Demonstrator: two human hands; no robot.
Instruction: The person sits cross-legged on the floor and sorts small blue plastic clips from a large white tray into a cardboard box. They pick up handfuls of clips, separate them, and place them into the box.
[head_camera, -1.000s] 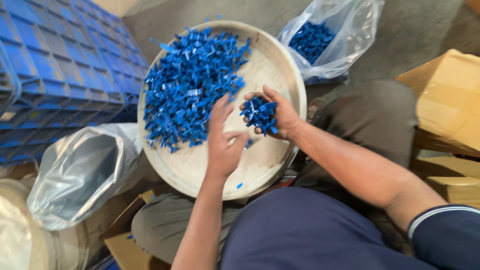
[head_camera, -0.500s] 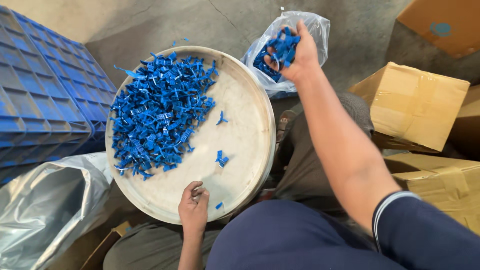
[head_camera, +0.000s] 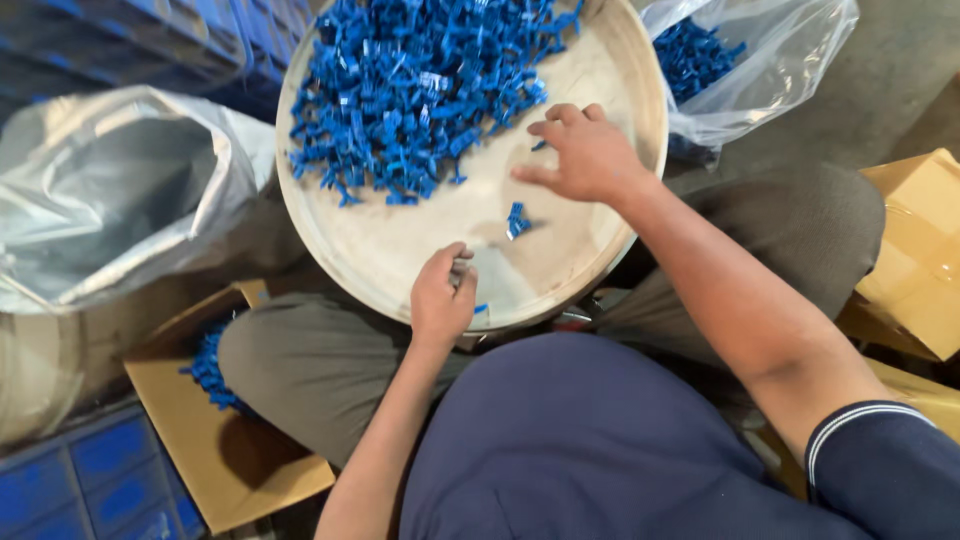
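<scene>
Blue plastic parts (head_camera: 420, 90) under right hand (head_camera: 585, 155)

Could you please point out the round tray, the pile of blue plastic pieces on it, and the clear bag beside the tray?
round tray (head_camera: 560, 285), head view, bare inner floor near its front rim.
pile of blue plastic pieces (head_camera: 420, 95), head view, middle of the heap.
clear bag (head_camera: 790, 60), head view, its transparent side wall.

Round tray (head_camera: 400, 262) on lap. Heap of plastic parts (head_camera: 420, 90) on tray's far side. Open bag (head_camera: 770, 60) behind tray, right. Second bag (head_camera: 110, 190) left; cardboard box (head_camera: 915, 255) right.
</scene>
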